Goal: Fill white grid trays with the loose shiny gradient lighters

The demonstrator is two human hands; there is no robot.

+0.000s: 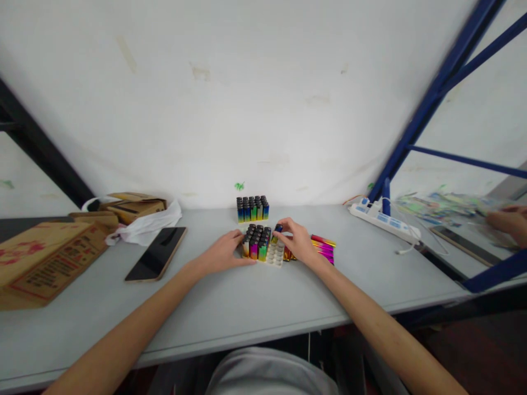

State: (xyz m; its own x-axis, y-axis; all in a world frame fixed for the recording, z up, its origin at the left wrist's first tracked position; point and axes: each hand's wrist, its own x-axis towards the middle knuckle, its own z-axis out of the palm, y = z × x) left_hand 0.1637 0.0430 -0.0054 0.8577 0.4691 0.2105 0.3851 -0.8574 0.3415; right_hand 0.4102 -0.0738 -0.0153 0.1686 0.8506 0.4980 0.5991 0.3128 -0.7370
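A white tray (275, 255) with round holes sits on the grey table, its left part filled with upright lighters (258, 241) that have black tops. My left hand (224, 251) rests at the tray's left side, thumb and fingers spread around its corner. Between the thumb and fingers of my right hand (297, 240) is a blue and yellow lighter (276, 233), held over the tray's back right part. Beyond the tray stands a second block of lighters (252, 209), mostly blue and yellow. Pink, gold and red lighters (325, 249) lie to the right, partly behind my right hand.
At the left are a black phone (157, 255), a white plastic bag (150, 227) and cardboard boxes (53, 258). A white power strip (385, 220) lies at the right by a blue metal frame (428, 109). Another person's hand (510, 222) shows beyond it.
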